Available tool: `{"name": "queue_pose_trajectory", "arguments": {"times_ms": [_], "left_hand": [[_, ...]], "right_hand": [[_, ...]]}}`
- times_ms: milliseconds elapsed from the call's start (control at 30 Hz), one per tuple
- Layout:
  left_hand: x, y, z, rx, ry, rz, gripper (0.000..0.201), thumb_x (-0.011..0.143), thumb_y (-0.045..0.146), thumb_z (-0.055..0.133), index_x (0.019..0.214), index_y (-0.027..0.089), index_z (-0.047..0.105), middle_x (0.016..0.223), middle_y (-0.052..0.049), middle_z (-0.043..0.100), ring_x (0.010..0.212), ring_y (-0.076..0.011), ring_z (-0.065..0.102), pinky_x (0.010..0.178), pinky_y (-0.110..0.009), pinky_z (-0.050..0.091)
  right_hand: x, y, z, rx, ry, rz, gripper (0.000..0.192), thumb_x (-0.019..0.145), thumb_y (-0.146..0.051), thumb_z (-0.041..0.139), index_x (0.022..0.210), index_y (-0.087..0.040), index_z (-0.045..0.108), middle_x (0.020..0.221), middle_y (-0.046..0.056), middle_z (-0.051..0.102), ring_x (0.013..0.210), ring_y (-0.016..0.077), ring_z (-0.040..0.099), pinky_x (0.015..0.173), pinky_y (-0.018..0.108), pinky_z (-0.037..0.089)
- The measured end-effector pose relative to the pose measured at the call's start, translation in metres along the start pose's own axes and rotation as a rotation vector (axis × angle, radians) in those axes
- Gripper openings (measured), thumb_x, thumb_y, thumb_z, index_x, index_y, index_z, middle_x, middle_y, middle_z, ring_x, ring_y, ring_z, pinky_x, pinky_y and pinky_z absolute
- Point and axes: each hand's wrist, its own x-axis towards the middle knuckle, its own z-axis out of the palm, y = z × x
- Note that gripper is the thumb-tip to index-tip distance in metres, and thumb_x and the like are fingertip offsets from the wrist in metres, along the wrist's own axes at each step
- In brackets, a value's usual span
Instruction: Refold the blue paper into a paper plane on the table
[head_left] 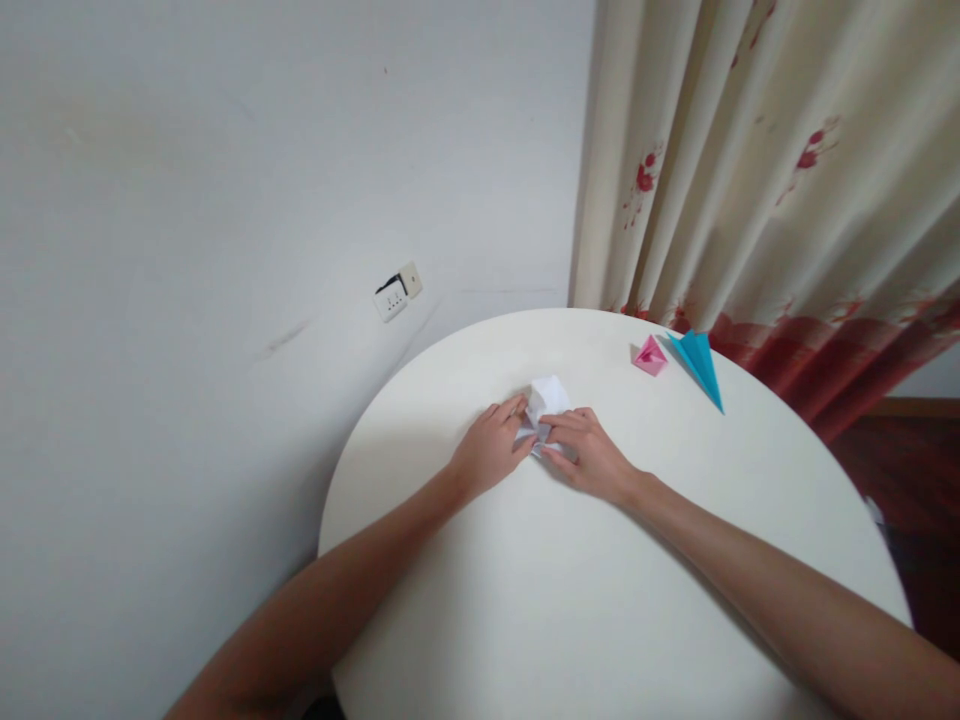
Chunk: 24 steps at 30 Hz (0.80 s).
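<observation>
A small piece of folded white paper lies on the round white table, a little past its middle. My left hand presses on the paper's left side with its fingertips. From the right, my right hand pinches the paper's near edge between thumb and fingers. Both hands cover the lower part of the paper, so its shape there is hidden.
A small pink folded paper figure and a blue folded paper dart lie at the table's far right edge. A cream curtain with red flowers hangs behind them. A wall socket sits on the white wall at left.
</observation>
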Motion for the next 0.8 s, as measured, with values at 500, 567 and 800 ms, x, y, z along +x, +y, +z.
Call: {"name": "queue_pose_trajectory", "arguments": {"times_ms": [500,567,800], "left_hand": [[0.003,0.005,-0.009,-0.100,0.046,0.036,0.059,0.094,0.029,0.060,0.147,0.011,0.044,0.151,-0.020,0.048,0.135,-0.0311,0.051,0.113,-0.047,0.043],[0.004,0.004,-0.009,-0.092,0.041,0.039,0.057,0.096,0.029,0.057,0.148,0.011,0.042,0.152,-0.020,0.046,0.136,-0.0310,0.050,0.114,-0.047,0.042],[0.005,-0.002,-0.008,-0.147,0.059,0.092,0.047,0.102,0.031,0.048,0.146,0.015,0.045,0.146,-0.016,0.053,0.134,-0.0274,0.052,0.113,-0.045,0.045]], "right_hand": [[0.002,-0.004,0.000,0.021,-0.024,-0.050,0.012,0.095,-0.024,0.060,0.092,-0.021,0.072,0.087,0.005,0.074,0.087,0.0212,0.064,0.091,0.039,0.039],[0.002,-0.005,0.000,-0.001,-0.016,-0.071,0.013,0.096,-0.024,0.059,0.092,-0.021,0.070,0.090,0.006,0.073,0.090,0.0216,0.063,0.090,0.039,0.039],[0.003,-0.007,-0.003,-0.109,-0.033,-0.097,0.017,0.098,-0.025,0.055,0.088,-0.020,0.067,0.084,0.006,0.070,0.085,0.0212,0.062,0.084,0.038,0.037]]}}
